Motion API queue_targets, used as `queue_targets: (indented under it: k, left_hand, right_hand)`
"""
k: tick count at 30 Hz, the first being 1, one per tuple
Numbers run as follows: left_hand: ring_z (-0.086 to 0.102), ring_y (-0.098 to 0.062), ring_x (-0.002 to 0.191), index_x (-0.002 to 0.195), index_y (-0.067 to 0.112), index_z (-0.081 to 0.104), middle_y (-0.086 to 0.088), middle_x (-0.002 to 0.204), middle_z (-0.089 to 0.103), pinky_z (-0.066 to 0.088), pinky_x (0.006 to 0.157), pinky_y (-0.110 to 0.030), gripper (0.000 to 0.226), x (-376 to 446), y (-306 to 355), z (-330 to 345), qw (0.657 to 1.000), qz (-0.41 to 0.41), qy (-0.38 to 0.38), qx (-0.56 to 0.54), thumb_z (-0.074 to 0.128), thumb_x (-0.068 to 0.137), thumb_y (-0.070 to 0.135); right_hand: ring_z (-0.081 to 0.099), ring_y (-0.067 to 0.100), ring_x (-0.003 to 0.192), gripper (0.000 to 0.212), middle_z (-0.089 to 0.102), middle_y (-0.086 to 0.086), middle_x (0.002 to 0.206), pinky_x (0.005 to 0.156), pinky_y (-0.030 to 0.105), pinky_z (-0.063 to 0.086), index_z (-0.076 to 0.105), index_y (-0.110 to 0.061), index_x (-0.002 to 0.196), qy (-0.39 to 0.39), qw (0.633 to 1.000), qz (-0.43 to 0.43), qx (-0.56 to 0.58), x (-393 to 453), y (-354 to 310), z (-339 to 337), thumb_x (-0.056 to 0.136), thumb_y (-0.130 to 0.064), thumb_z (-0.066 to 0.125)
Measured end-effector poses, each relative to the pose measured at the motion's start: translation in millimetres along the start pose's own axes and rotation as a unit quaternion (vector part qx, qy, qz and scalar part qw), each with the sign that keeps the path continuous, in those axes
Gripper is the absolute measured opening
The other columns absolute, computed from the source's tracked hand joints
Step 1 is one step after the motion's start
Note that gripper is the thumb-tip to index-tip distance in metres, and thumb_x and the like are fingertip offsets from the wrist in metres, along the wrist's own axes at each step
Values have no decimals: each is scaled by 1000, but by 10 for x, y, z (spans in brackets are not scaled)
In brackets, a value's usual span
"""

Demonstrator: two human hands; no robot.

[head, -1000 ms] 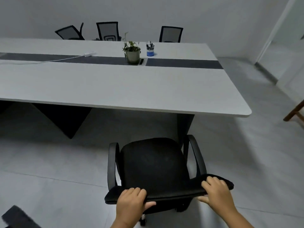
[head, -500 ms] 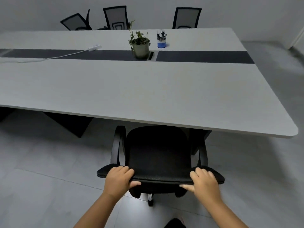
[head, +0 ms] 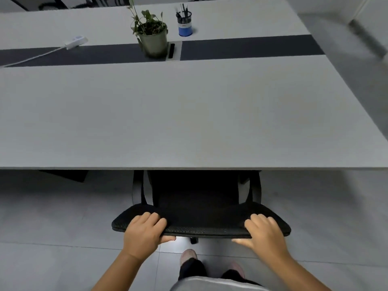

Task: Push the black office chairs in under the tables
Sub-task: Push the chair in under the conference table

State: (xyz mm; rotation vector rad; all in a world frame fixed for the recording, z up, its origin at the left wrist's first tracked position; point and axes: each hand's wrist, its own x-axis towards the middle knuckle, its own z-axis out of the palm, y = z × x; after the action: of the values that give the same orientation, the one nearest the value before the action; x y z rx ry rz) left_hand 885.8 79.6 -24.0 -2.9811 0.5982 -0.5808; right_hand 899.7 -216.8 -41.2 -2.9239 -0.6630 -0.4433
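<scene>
Two hands on the top edge of the black office chair's backrest (head: 201, 224). The left hand (head: 144, 235) grips near the backrest's left end, fingers curled over the top and thumb hooked under it. The right hand (head: 263, 235) clamps near the right end the same way, fingers over and thumb poking out underneath.

Chair's seat (head: 196, 190) sits partly under the near edge of the big grey table (head: 189, 122), armrests disappearing beneath the edge too, while the backrest is on the person's side of it.

Along the tabletop's far part runs a dark strip (head: 247, 47), with a potted plant (head: 152, 36) sitting on it about mid-table. Just right of the plant, toward the far edge, stands a blue pen cup (head: 185, 25). A white power strip (head: 76, 42) lies to the left by the strip's far edge, cable trailing off toward the left edge.
</scene>
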Motion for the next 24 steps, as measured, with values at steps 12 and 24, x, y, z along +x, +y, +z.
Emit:
queue_targets:
  k: [12, 24]
  left_hand:
    - [48, -15, 37, 57, 19, 55, 2, 45, 51, 24, 54, -28, 67, 638, -266, 347, 997, 32, 49, -40, 13, 95, 53]
    - [46, -14, 38, 66, 18, 36, 4, 44, 49, 23, 54, -28, 50, 1060, -194, 549, 995, 24, 68, -67, 13, 97, 49]
  right_hand:
    - [52, 21, 38, 48, 53, 6, 45, 52, 29, 31, 60, -5, 49, -31, 999, 37, 22, 635, 295, 80, 32, -40, 88]
    - [49, 23, 42, 47, 51, 8, 47, 48, 26, 31, 55, -4, 49, -40, 998, 45, -32, 917, 624, 135, 39, -32, 91]
